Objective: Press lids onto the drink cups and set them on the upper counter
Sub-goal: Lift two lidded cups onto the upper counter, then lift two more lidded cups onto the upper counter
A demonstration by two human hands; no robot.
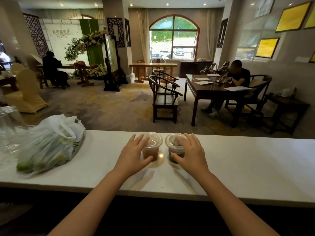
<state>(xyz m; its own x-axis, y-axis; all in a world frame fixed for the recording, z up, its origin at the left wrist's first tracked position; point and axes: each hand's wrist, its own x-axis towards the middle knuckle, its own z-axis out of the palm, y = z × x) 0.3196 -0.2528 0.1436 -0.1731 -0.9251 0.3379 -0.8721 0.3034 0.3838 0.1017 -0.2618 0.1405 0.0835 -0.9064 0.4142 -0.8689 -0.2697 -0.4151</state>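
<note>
Two clear plastic drink cups with clear lids stand side by side on the white upper counter (238, 159). The left cup (152, 147) holds a brown drink; the right cup (175, 147) holds a darker one. My left hand (134, 153) curls around the left cup's left side, thumb at its base, fingers spread. My right hand (190, 150) wraps the right cup from the right, fingers over its lid and thumb across its front. Whether either hand presses the cup or only touches it is unclear.
A white plastic bag (51, 143) with green vegetables lies on the counter at left, beside clear plastic items (8, 126) at the far left edge. Beyond the counter are wooden chairs (164, 97), tables, and two seated people. The counter's near edge drops to a dark lower area.
</note>
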